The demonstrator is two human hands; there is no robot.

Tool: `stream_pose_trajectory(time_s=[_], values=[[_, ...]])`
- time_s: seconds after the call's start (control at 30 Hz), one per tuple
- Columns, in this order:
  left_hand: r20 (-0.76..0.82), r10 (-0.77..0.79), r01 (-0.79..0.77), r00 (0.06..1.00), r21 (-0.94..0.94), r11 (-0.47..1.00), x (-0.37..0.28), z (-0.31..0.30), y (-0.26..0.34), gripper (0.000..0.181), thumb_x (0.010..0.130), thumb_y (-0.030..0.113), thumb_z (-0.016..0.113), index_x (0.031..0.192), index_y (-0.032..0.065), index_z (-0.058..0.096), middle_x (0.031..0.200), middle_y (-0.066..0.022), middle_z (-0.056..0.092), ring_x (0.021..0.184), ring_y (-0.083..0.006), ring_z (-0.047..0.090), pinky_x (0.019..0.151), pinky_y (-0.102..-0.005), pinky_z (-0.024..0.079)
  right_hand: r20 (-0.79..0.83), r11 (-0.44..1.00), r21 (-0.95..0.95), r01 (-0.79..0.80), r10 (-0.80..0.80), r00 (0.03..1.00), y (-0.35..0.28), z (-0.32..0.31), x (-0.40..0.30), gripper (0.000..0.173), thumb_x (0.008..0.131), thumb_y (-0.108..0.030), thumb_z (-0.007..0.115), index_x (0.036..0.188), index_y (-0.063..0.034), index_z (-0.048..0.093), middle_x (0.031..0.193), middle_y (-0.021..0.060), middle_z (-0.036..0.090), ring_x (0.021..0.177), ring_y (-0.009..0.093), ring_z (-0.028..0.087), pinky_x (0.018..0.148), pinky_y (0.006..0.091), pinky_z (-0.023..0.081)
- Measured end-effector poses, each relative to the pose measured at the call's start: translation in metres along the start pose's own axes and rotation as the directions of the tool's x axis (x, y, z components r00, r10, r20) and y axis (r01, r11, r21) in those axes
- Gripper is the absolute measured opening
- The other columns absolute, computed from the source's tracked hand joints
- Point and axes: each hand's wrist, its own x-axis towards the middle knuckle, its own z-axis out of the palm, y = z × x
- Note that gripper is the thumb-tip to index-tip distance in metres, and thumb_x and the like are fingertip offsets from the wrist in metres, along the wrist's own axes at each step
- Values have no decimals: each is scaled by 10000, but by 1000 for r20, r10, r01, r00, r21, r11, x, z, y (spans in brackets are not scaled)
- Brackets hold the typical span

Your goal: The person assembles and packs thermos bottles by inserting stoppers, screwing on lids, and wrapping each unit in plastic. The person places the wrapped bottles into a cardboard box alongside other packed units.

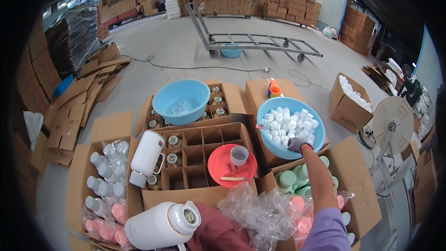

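Observation:
My right hand (299, 145), in a grey glove, reaches into the near side of a light-blue basin (268, 146) heaped with small white plastic caps (291, 125). Its fingertips are partly hidden, so a grip on a cap cannot be made out. My left hand is out of view. Across my lap, on dark red cloth (217, 228), lies a white vacuum flask (156, 221) without its lid, its mouth facing right. Another white flask (148, 153), with handle and cap, leans over a divided carton (193, 197). A red plastic lid (216, 170) there carries a grey cup (239, 155) and a knife (234, 178).
Wrapped flasks with pale caps (104, 170) fill the left carton; green flasks (287, 179) and crumpled plastic film (258, 212) lie at right. A second blue basin (181, 89) rests on glass liners. Beyond stand a metal cart (261, 43), a cable (195, 67) and a fan (392, 125).

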Motion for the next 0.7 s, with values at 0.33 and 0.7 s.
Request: stream_pose_trajectory(time_s=[0.33, 0.7], values=[[229, -504, 322, 833, -941, 104, 1, 33, 49, 205, 986, 109, 467, 1148, -5, 517, 912, -4, 569, 785, -91, 535, 938, -381, 481, -543, 234, 754, 614, -306, 782, -192, -3, -194, 372, 949, -200, 664, 1275, -46, 577, 1085, 65, 611, 986, 154, 610, 891, 309, 510], [328, -200, 376, 923, -879, 295, 4, -20, -49, 220, 1043, 145, 415, 1120, 6, 568, 950, -40, 660, 884, -153, 630, 915, -395, 542, -760, 424, 336, 841, -405, 508, -358, 53, -315, 506, 868, -179, 681, 1313, -22, 500, 1137, 224, 568, 982, 391, 603, 839, 457, 502]])
